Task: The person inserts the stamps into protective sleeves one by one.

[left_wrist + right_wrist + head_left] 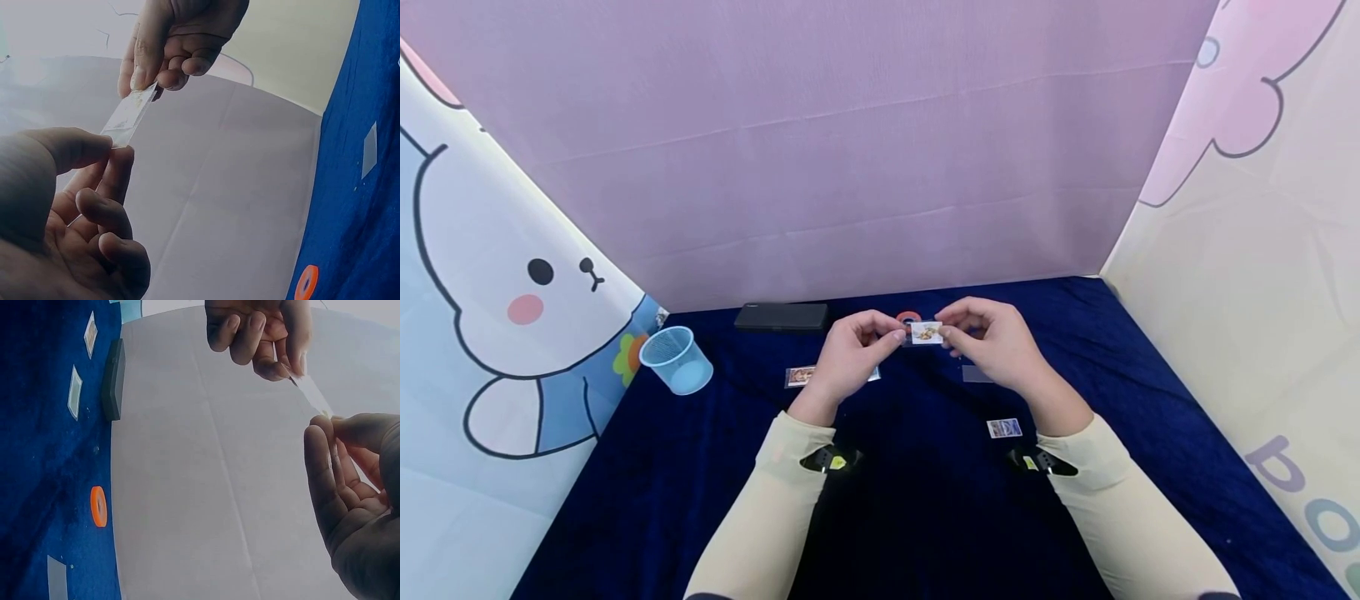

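I see the small picture card (927,332) held in the air above the blue cloth (662,467), clear film (122,136) showing at one end, with the left hand (852,352) pinching that film end between thumb and fingertips and the right hand (994,340) pinching the card's opposite end. I'd grip only the edges, lightly, and hold both ends level, since film this thin would probably crease under a hard pull. Lower down, I'd mind the orange tape roll (910,317) and the clear strip (976,374), both on the cloth.
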Motion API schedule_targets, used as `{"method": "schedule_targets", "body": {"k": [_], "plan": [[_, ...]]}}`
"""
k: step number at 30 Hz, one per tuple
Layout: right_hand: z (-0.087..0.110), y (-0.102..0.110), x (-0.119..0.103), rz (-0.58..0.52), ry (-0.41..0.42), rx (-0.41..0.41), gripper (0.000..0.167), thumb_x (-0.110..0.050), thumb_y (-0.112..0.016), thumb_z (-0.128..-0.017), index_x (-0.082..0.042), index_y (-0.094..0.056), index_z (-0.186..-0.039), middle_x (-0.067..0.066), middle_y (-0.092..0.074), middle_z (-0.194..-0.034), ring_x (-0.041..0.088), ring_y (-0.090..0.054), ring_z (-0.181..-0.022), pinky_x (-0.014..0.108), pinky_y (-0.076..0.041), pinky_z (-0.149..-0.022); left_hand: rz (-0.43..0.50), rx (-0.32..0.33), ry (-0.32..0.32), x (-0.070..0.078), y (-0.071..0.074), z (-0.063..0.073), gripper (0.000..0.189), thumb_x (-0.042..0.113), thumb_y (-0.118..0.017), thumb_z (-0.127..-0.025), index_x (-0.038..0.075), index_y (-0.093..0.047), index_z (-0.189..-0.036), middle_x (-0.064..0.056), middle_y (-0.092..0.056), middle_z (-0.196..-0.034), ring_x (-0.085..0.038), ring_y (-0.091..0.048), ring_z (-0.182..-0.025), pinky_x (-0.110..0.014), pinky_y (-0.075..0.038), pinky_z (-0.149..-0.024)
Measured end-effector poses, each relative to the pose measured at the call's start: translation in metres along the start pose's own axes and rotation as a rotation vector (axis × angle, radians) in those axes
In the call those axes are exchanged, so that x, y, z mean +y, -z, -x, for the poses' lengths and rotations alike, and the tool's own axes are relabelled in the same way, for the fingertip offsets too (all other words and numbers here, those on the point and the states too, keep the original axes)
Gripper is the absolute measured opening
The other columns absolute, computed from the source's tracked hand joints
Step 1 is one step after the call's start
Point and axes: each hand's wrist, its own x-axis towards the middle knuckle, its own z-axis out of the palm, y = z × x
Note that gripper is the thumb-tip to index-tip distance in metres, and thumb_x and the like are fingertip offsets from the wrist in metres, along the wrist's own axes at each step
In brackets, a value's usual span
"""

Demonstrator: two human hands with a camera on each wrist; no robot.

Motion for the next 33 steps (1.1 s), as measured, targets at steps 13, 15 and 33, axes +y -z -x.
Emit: {"method": "schedule_targets", "body": {"k": [13,15,33], "plan": [[-0.0001,0.0021,0.0010,0.023,-0.026,0.001,0.014,-0.009,-0.075,-0.099,-0.009,-0.076,-0.113,0.007,-0.075,-0.090,0.023,-0.073,-0.075,0.033,-0.060,-0.062,0.004,0.021,-0.005,-0.0008,-0.0008,-0.0006,0.006,0.017,-0.075,-0.099,0.013,-0.079,-0.102,-0.011,-0.073,-0.088,-0.017,-0.043,-0.058,-0.025,-0.034,-0.052],[0.0001,0.0026,0.0002,0.052,-0.027,0.001,0.011,-0.011,-0.075,-0.099,-0.012,-0.077,-0.110,0.004,-0.075,-0.087,0.021,-0.072,-0.074,0.033,-0.059,-0.061,0.003,0.021,0.003,-0.0005,-0.0007,-0.0003,0.006,0.017,-0.075,-0.100,0.013,-0.079,-0.102,-0.015,-0.073,-0.090,-0.017,-0.043,-0.058,-0.025,-0.034,-0.052],[0.0021,0.0024,-0.0008,0.121,-0.049,-0.058,0.012,-0.019,-0.073,-0.101,-0.014,-0.081,-0.109,0.001,-0.074,-0.081,0.020,-0.069,-0.070,0.031,-0.050,-0.053,-0.010,0.000,-0.014,-0.0028,-0.0032,-0.0007,0.008,0.019,-0.076,-0.099,0.012,-0.078,-0.102,-0.006,-0.072,-0.084,-0.019,-0.043,-0.058,-0.026,-0.034,-0.052]]}}
